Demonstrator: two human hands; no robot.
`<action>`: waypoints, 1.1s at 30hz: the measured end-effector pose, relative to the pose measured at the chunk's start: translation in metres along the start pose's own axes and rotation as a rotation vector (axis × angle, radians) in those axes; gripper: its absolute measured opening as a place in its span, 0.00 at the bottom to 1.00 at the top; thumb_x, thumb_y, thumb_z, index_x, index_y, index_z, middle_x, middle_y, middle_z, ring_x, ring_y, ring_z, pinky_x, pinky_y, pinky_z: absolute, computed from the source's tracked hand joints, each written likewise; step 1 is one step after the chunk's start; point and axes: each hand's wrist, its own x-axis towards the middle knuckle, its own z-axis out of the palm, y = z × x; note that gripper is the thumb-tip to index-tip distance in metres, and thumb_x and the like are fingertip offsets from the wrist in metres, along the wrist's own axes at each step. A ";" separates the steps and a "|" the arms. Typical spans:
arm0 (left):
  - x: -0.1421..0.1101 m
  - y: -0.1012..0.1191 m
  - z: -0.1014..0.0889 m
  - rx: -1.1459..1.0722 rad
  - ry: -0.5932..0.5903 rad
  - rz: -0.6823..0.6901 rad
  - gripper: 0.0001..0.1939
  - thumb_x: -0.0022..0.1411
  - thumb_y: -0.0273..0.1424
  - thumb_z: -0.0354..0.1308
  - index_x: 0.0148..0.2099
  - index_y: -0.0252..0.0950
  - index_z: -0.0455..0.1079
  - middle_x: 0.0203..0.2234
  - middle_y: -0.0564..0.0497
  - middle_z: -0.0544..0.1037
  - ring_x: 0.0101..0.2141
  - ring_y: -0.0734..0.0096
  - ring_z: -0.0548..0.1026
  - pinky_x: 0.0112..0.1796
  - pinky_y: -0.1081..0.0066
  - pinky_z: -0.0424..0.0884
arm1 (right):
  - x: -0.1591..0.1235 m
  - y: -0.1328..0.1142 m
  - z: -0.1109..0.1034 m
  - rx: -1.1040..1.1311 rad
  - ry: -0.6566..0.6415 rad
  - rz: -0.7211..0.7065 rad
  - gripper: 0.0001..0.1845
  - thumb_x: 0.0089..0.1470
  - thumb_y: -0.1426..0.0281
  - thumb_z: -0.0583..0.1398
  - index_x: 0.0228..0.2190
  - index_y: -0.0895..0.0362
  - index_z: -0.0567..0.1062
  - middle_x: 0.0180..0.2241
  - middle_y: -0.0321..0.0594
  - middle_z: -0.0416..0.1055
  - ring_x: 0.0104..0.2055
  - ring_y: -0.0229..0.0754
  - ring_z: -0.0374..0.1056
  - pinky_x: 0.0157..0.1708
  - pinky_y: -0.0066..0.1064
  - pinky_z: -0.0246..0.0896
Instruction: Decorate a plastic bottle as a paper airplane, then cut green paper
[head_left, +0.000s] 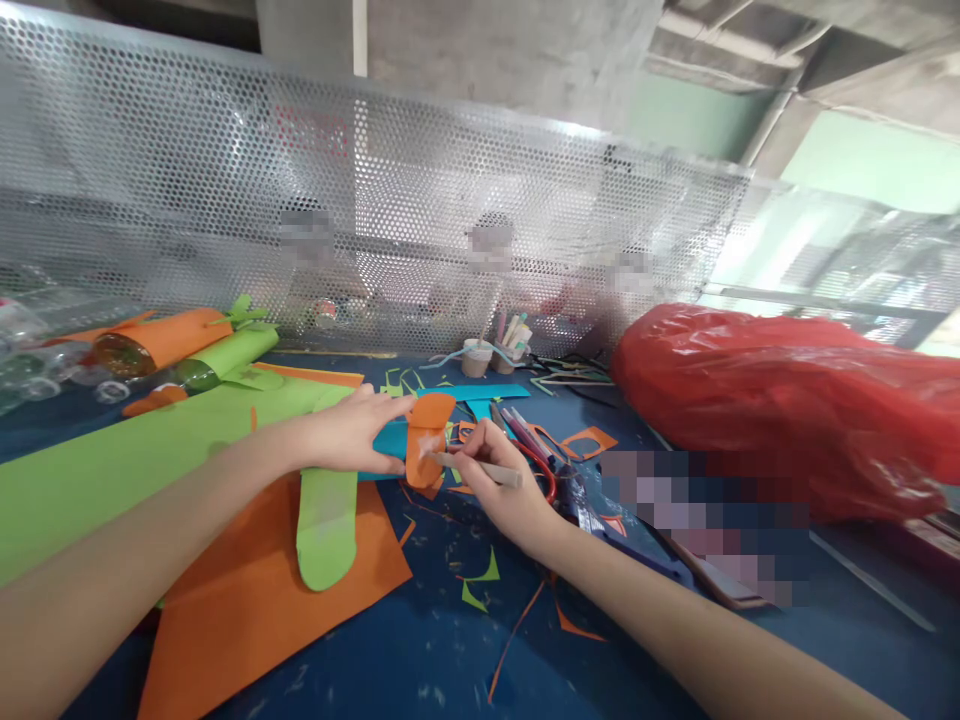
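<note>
My left hand (352, 432) grips a teal paper-covered tube (390, 438) with a green paper wing (327, 525) hanging from it; its index finger presses an orange paper piece (427, 438) against the tube. My right hand (499, 480) is closed on a thin grey stick (480, 466), its tip touching the orange piece. Both hands work above an orange paper sheet (247, 610) on the blue table (450, 660).
A large green sheet (112, 460) lies at left, with paper-wrapped bottles (180, 345) behind it. A red plastic bag (787, 400) fills the right. Red-handled scissors (544, 470), pens, paper scraps and small cups (495, 355) lie about. A perforated metal screen (375, 220) stands behind, people beyond it.
</note>
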 end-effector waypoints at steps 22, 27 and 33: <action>0.000 0.001 -0.001 0.008 0.003 -0.008 0.37 0.57 0.48 0.58 0.66 0.42 0.58 0.51 0.44 0.76 0.54 0.46 0.68 0.58 0.51 0.54 | -0.002 -0.001 0.001 0.029 -0.055 0.005 0.12 0.57 0.65 0.58 0.27 0.51 0.58 0.27 0.30 0.56 0.27 0.38 0.52 0.28 0.31 0.50; 0.000 0.001 0.000 0.022 -0.006 -0.029 0.38 0.57 0.47 0.58 0.66 0.42 0.57 0.53 0.43 0.75 0.56 0.45 0.67 0.59 0.51 0.53 | -0.002 -0.002 0.001 0.021 -0.054 0.003 0.13 0.57 0.64 0.58 0.27 0.51 0.58 0.27 0.31 0.58 0.28 0.38 0.53 0.29 0.31 0.51; 0.000 0.001 0.000 0.020 -0.002 -0.027 0.38 0.58 0.49 0.58 0.67 0.42 0.56 0.53 0.43 0.75 0.56 0.46 0.66 0.59 0.51 0.53 | -0.001 -0.001 0.001 0.024 -0.040 0.008 0.13 0.57 0.65 0.58 0.27 0.51 0.58 0.27 0.31 0.58 0.29 0.39 0.55 0.30 0.31 0.53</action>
